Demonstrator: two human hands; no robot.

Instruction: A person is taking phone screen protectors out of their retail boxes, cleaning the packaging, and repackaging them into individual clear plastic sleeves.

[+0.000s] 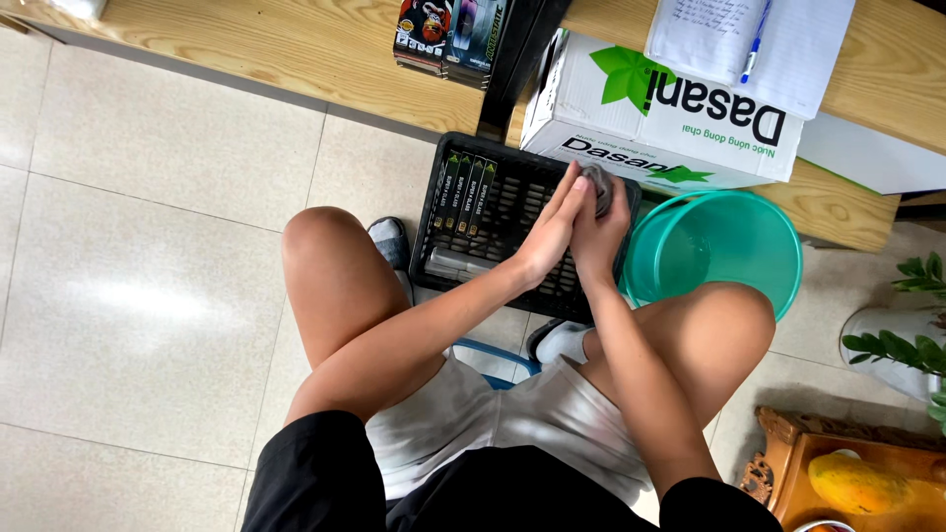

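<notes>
Head view: near the middle of the frame both hands meet over a black slatted crate (pixel 512 236). The right hand (pixel 598 232) is clenched around a small grey object (pixel 597 182), and the left hand (pixel 552 229) presses flat against it with fingers straight. Four slim dark boxes (pixel 465 195) with green-marked labels lie side by side in the crate's upper left part. Above the crate, at upper centre, one white carton (pixel 670 118) with green leaf print and dark lettering rests under the wooden tabletop (pixel 286 44). One sheet of paper (pixel 729 39) with a blue pen (pixel 755 41) lies on it. One teal basin (pixel 724 246) stands right of the crate.
</notes>
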